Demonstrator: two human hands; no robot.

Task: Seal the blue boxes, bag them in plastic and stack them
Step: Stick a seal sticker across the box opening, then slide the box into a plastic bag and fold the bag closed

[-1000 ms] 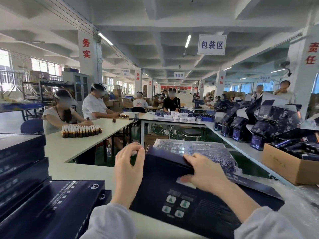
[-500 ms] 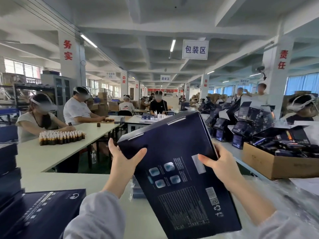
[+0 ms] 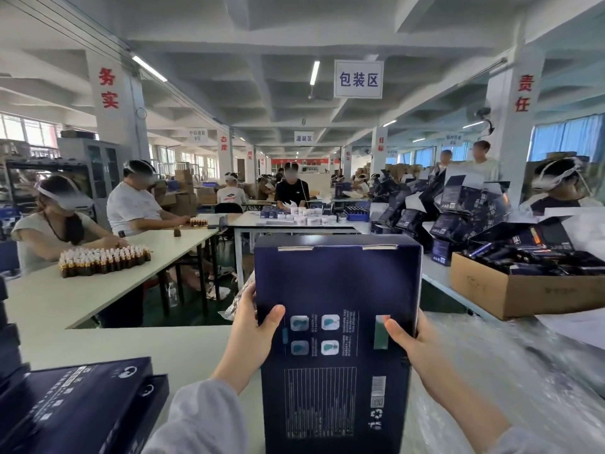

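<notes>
Swinging up from its earlier tilt, the blue box (image 3: 337, 322) is now standing squarely upright above the table (image 3: 131, 342). Left hand (image 3: 252, 332) and right hand (image 3: 415, 342) are clamping its side edges, thumbs across the printed back. It is looking like light, stiff, smooth card, so gripping the rigid edges seems best.

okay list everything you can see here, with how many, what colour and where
held box: one, dark blue, upright at centre, printed back facing the camera
flat boxes: at least two, dark blue, lower left on the white table
bottles: many, amber, left table
cardboard carton: one, brown, right, full of dark items
open boxes: many, dark blue, piled far right
plastic film: clear, right of the held box
left hand: gripping the box's left edge
right hand: gripping its right edge
</notes>
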